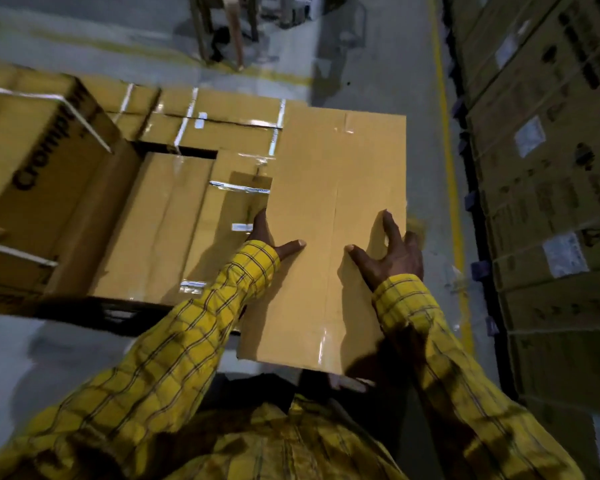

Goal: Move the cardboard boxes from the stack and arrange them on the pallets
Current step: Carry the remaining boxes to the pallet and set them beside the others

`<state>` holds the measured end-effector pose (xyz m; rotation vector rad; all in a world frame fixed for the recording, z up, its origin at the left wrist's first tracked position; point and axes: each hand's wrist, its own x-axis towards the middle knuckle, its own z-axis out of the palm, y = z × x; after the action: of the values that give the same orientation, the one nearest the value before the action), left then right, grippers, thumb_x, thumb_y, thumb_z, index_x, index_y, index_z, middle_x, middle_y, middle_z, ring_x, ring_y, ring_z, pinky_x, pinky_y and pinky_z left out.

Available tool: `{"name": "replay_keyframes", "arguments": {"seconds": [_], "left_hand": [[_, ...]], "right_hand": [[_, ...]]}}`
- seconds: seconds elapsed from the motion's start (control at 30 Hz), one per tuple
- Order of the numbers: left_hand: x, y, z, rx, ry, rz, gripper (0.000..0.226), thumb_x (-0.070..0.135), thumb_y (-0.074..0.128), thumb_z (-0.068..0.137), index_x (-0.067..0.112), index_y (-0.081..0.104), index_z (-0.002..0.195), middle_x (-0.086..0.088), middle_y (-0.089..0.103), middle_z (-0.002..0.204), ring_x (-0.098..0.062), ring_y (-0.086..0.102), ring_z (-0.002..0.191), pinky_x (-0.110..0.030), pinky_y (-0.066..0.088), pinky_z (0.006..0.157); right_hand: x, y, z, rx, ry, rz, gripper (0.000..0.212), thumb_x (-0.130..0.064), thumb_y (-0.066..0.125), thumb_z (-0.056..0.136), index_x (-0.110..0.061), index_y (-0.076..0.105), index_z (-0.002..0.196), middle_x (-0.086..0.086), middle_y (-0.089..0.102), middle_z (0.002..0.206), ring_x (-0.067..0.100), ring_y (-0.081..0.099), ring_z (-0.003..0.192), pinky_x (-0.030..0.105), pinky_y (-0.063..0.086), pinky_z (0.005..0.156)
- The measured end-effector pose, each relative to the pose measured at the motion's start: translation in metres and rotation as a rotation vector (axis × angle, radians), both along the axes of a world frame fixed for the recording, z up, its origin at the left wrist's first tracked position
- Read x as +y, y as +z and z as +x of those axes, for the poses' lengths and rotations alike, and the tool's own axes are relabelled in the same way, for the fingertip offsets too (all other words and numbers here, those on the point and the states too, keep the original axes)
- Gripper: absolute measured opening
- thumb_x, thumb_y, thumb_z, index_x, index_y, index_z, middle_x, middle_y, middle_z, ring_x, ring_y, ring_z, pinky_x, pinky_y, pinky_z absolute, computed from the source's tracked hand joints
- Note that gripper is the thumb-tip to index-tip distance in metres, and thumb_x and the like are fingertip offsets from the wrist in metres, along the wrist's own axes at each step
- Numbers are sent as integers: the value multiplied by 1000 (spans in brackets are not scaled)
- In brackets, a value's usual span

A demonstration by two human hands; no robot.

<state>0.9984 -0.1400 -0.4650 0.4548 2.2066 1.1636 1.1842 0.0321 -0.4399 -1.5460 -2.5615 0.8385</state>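
Over the pallet's right edge, you've got the box [329,209] clamped between your left hand [271,239] and right hand [390,252], fingers spread on its sides; looks stiff and slick-taped, so I'd grip lower.

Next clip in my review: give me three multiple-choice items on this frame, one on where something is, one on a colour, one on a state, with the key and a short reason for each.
1. Where is the painted floor line relative to the carried box?
A. to its right
B. to its left
C. under the pallet boxes

2. What colour are the person's sleeves?
A. plain white
B. yellow check
C. dark blue

3. How is the carried box held?
A. by one hand only
B. resting on the floor, untouched
C. by both hands at its sides

Key:
1 A, the yellow line runs between the box and the wall of stacked cartons.
2 B, both sleeves show yellow cloth with dark lines.
3 C, the left hand and right hand grip opposite edges, thumbs on top.
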Motion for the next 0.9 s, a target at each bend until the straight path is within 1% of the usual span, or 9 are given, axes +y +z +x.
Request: {"name": "replay_keyframes", "arguments": {"seconds": [0.1, 0.2, 0.3, 0.37, 0.5, 0.6, 0.7, 0.8, 0.9], "left_hand": [[-49, 11, -58, 50, 83, 37, 113, 22, 94, 70, 2, 23, 157, -15, 39, 156, -28, 38, 145, -29, 30, 116], [-110, 16, -114, 61, 135, 9, 111, 21, 93, 72, 6, 22, 157, -12, 38, 156, -25, 38, 143, -19, 27, 107], [-170, 14, -170, 33, 185, -17, 110, 20, 93, 72, 6, 24, 156, -13, 40, 155, -27, 40, 142, -23, 31, 105], [-205, 12, -207, 9, 191, -61, 112, 23, 92, 73, 9, 20, 159, -11, 34, 160, -27, 35, 146, -27, 30, 109], [-260, 8, -273, 27, 175, -155, 119, 31, 90, 75, 9, 11, 162, -12, 19, 167, -30, 20, 154, -39, 24, 122], [-286, 1, -309, 46, 173, -183, 121, 32, 90, 75, 10, 9, 162, -11, 15, 169, -28, 17, 155, -37, 20, 122], [-299, -10, -333, 48, 164, -198, 123, 32, 90, 75, 11, 6, 163, -11, 11, 170, -29, 14, 156, -39, 20, 123], [-303, -23, -350, 27, 156, -192, 122, 28, 89, 76, 10, 5, 162, -10, 10, 170, -28, 13, 156, -39, 19, 123], [-306, -39, -364, 2, 147, -210, 119, 26, 88, 78, 10, 5, 162, -11, 9, 170, -29, 13, 156, -39, 19, 123]], "right_hand": [[-39, 7, -66, 74, 72, -14, 102, -72, 73, 77, -51, 18, 160, 15, 31, 158, 41, 35, 146, 50, 37, 118], [-91, 7, -133, 95, 140, -32, 102, -68, 75, 78, -47, 21, 162, 15, 28, 160, 41, 37, 145, 48, 38, 118], [-146, -1, -198, 38, 182, -56, 104, -73, 72, 77, -49, 17, 162, 16, 30, 158, 42, 39, 143, 49, 38, 117], [-182, -8, -235, 27, 203, -105, 105, -74, 71, 77, -51, 13, 161, 15, 29, 158, 42, 39, 143, 49, 39, 117], [-238, -31, -295, 71, 227, -226, 108, -67, 78, 76, -52, 13, 161, 14, 26, 160, 42, 36, 146, 51, 40, 117], [-264, -43, -326, 102, 230, -271, 111, -62, 82, 75, -55, 12, 160, 15, 22, 164, 41, 31, 151, 51, 39, 119], [-276, -53, -350, 118, 235, -293, 112, -54, 85, 75, -55, 11, 160, 15, 21, 164, 40, 30, 151, 49, 39, 119], [-281, -65, -365, 103, 248, -314, 116, -49, 88, 75, -56, 9, 159, 15, 21, 163, 41, 34, 149, 48, 41, 117], [-282, -84, -376, 54, 274, -335, 120, -45, 89, 75, -55, 5, 160, 17, 21, 163, 41, 31, 151, 48, 41, 117]]}}
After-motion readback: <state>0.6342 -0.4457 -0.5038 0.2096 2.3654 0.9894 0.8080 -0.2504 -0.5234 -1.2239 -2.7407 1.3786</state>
